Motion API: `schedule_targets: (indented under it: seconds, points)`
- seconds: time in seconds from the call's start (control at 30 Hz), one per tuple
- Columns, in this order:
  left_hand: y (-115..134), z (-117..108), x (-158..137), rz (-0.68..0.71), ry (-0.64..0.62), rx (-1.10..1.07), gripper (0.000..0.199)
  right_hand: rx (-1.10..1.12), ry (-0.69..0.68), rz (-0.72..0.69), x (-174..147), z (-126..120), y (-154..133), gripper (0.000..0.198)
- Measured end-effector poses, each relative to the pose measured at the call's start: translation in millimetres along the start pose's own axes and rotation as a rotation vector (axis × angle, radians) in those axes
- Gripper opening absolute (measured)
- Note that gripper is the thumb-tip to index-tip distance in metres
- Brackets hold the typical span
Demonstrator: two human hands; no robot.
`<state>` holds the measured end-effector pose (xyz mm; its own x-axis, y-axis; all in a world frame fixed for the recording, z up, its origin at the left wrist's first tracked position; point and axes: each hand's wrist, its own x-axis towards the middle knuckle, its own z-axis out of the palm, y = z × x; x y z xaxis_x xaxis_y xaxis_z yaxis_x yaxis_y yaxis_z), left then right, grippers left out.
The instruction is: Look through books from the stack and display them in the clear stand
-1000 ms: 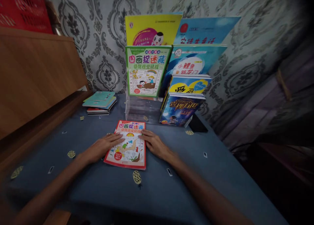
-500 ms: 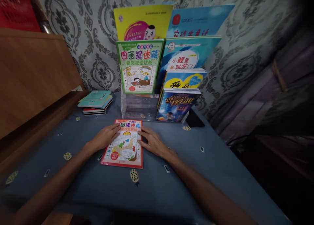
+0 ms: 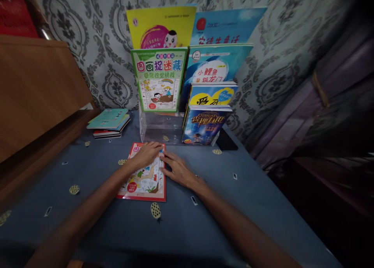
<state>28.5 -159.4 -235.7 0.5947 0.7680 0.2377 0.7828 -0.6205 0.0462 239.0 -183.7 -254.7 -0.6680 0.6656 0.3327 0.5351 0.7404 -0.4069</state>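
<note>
A red-bordered picture book [image 3: 143, 188] lies flat on the blue tablecloth, its cover facing up. Across the upper part of that cover rests my left hand [image 3: 147, 154], fingers stretched out toward the top right corner and hiding much of the title. My right hand [image 3: 178, 170] lies along the book's right edge, fingers apart, with the fingertips touching the border. Neither hand is closed round the book.
Behind the book stands a clear tiered rack [image 3: 156, 134] with a green picture book [image 3: 159, 81], a yellow book [image 3: 162, 22] and a dark blue book [image 3: 204, 126]. At left lies a stack of books [image 3: 108, 120]; a black phone-like slab [image 3: 226, 140] is at right.
My left hand has moved from the book's left edge rightward across its cover. My right hand stays by the right edge. The view has shifted slightly.
</note>
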Motion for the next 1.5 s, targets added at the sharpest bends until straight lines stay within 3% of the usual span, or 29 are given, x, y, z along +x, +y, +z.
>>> schedule_targets:
  seconds: [0.53, 0.83, 1.1, 1.5]
  points:
    - [-7, 16, -8, -0.013, 0.096, -0.143, 0.04, 0.001, -0.002, 0.057, 2, 4, 11, 0.06]
    - [-8, 23, -11, -0.026, 0.24, -0.193, 0.029, -0.048, 0.006, 0.117, 32, 1, 28, 0.047]
    - [5, 13, -21, 0.068, 0.148, -0.142, 0.032, -0.054, 0.022, 0.151, 36, 5, 31, 0.044]
    - [53, -20, -78, 0.253, 0.06, -0.3, 0.037, -0.062, 0.006, 0.135, 35, 6, 32, 0.049]
